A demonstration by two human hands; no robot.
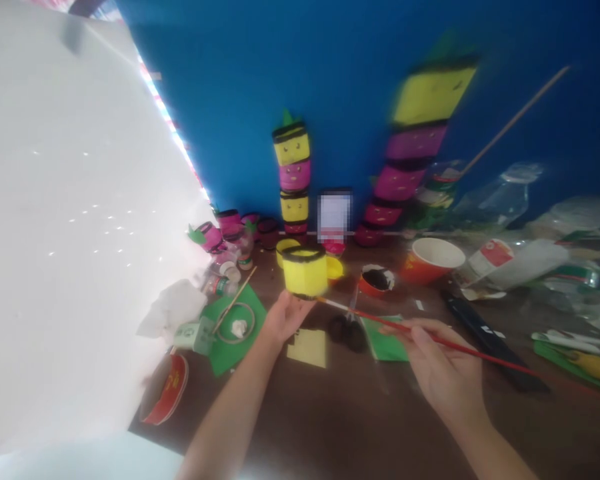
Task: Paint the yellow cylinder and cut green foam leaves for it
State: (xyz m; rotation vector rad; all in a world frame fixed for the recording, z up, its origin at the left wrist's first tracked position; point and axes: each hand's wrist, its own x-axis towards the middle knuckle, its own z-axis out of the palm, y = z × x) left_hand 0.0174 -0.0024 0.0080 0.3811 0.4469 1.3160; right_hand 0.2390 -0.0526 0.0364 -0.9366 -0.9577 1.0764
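My left hand (286, 317) grips a yellow cup with a black rim (305, 271) from below and holds it up over the brown table (330, 420). My right hand (443, 363) is closed in a pinch on a long red paintbrush (460, 348). The brush's tip touches the cup's lower right side. Under the hands lie a yellow paper square (309, 347), a green sheet (386, 341) and black scissors (347, 328).
Stacks of yellow and pink painted cups (293, 180) (410, 157) stand against the blue wall. A small pot of black paint (376, 280), an orange paper cup (433, 260), plastic bottles (505, 263), a red bowl (166, 390) and a green mat (233, 327) crowd the table. A white surface (55, 233) fills the left.
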